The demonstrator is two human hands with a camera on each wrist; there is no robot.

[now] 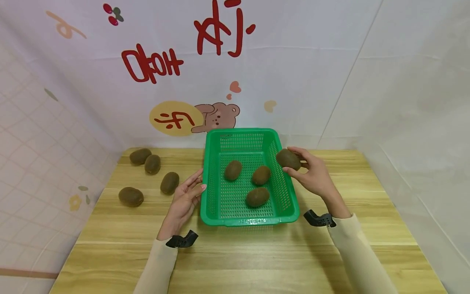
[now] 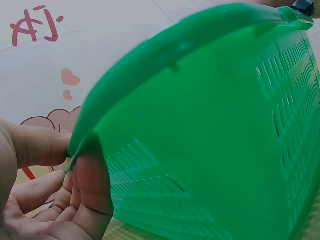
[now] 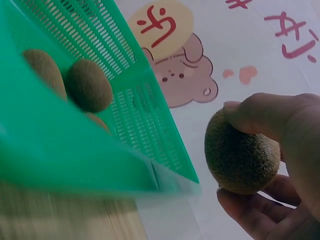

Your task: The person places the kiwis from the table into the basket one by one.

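White backdrop (image 1: 293, 73) with red writing (image 1: 152, 65) and a cartoon bear (image 1: 220, 118), pale wood worktop (image 1: 257, 257) in front, pretty simple setup. A green basket (image 1: 235, 222) is around the middle, toward the back edge; hard to tell if its base sits flat. The left hand (image 1: 185, 198) has its left rim pinched, thumb on one side and fingers on the other, so not much gap there. The right hand (image 1: 312, 173) is curled around a kiwi (image 1: 288, 159), thumb and fingertips spread just as wide as the fruit, and it's held up just beside the basket's right rim. Three kiwis (image 1: 258, 197) are already inside on the mesh bottom. Four loose kiwis (image 1: 131, 196) are left of the basket: two close together by the worktop's back left corner, one near the left edge, one by the left hand. Cream sleeves (image 1: 358, 245), black bracket (image 1: 181, 239) on each wrist.
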